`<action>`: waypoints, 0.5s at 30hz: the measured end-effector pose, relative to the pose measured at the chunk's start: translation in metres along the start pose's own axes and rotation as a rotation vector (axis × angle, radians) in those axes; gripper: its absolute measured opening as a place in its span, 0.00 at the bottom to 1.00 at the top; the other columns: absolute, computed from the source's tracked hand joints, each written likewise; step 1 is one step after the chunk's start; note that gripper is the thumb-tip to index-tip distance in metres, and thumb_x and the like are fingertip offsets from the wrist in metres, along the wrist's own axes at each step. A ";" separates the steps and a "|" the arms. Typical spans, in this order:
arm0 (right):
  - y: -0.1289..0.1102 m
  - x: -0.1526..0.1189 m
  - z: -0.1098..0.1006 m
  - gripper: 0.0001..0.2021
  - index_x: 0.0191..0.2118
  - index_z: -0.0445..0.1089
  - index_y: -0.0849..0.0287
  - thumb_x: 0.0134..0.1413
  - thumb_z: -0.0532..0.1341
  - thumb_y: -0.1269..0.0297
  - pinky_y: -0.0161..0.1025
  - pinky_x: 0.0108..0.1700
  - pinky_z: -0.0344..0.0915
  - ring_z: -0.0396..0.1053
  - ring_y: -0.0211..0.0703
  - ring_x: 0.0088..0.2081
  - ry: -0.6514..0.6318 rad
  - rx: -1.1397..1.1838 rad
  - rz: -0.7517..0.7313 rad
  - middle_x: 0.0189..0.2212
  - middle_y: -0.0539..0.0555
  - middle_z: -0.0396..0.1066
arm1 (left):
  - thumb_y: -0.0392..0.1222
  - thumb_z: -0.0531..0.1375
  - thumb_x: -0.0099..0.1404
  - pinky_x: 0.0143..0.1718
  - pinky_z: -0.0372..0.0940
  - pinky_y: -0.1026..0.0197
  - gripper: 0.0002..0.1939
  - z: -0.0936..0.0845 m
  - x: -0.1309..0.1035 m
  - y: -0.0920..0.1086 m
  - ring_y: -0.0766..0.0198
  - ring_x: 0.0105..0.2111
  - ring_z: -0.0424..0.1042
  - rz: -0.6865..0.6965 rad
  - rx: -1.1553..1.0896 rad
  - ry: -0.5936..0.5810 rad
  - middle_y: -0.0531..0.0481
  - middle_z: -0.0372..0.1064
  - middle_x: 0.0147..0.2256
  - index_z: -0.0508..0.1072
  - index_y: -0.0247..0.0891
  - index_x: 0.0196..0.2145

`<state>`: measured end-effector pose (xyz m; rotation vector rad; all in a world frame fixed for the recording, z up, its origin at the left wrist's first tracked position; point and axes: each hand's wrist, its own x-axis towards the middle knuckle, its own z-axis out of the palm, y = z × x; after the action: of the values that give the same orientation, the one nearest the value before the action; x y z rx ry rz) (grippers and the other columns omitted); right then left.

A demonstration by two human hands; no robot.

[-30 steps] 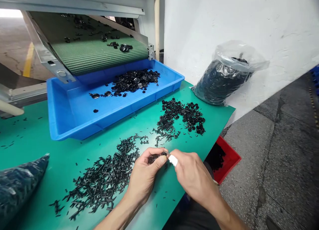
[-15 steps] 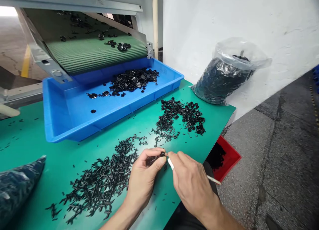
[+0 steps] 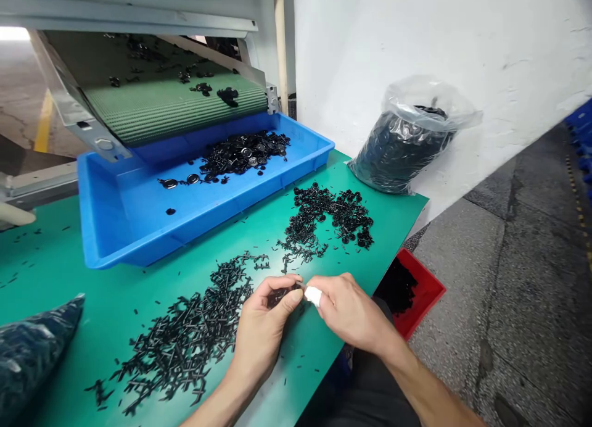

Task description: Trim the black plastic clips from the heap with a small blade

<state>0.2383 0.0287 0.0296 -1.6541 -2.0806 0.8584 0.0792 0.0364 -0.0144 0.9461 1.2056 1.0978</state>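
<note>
Dark, shiny plastic parts (image 3: 276,297) are held in my left hand (image 3: 266,325), its thumb and fingertips pinched near the green table's front edge. My right hand (image 3: 349,310) is closed on a tool with a white handle (image 3: 313,295), whose thin tip meets the parts at my left fingertips. Left of my hands spreads a pile of black branched pieces (image 3: 185,337). Beyond them lies a pile of small round black parts (image 3: 324,214). How many parts my left hand holds is hidden by its fingers.
A blue tray (image 3: 198,226) with black parts stands under a green conveyor belt (image 3: 185,109). A filled clear bag (image 3: 398,149) leans against the white wall. Another bag (image 3: 37,353) lies at left. A red bin (image 3: 428,291) sits below the table's right edge.
My right hand has turned, its forearm swinging out to the right, and more of the white handle shows. My left hand keeps its pinch. The view has shifted slightly.
</note>
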 end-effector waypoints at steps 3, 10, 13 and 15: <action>0.008 0.009 -0.008 0.13 0.22 0.59 0.58 0.54 0.51 0.76 0.32 0.27 0.46 0.54 0.32 0.22 -0.019 0.032 -0.017 0.17 0.43 0.56 | 0.44 0.71 0.54 0.41 0.65 0.63 0.10 0.000 0.002 0.001 0.62 0.38 0.72 -0.063 -0.021 0.011 0.51 0.78 0.39 0.79 0.42 0.34; 0.018 0.022 -0.009 0.11 0.27 0.64 0.57 0.56 0.50 0.77 0.35 0.27 0.43 0.52 0.35 0.24 0.122 -0.103 0.043 0.19 0.44 0.59 | 0.43 0.71 0.55 0.42 0.68 0.66 0.13 0.001 0.002 0.008 0.65 0.37 0.74 -0.172 -0.252 -0.015 0.48 0.77 0.37 0.78 0.37 0.38; 0.021 0.020 -0.008 0.11 0.29 0.67 0.56 0.55 0.52 0.78 0.35 0.29 0.45 0.58 0.35 0.25 0.160 -0.184 0.063 0.22 0.45 0.64 | 0.41 0.70 0.58 0.31 0.68 0.70 0.11 -0.001 0.004 0.011 0.71 0.27 0.71 -0.209 -0.335 -0.055 0.49 0.75 0.33 0.77 0.36 0.38; 0.025 0.017 -0.006 0.12 0.33 0.68 0.56 0.56 0.52 0.79 0.35 0.29 0.47 0.63 0.36 0.28 0.197 -0.240 0.094 0.26 0.48 0.69 | 0.40 0.69 0.58 0.21 0.64 0.74 0.11 -0.003 0.006 0.015 0.73 0.23 0.67 -0.225 -0.392 -0.062 0.49 0.74 0.32 0.77 0.35 0.39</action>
<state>0.2565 0.0501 0.0161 -1.8878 -2.0460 0.4635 0.0744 0.0455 -0.0013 0.5264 0.9718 1.0647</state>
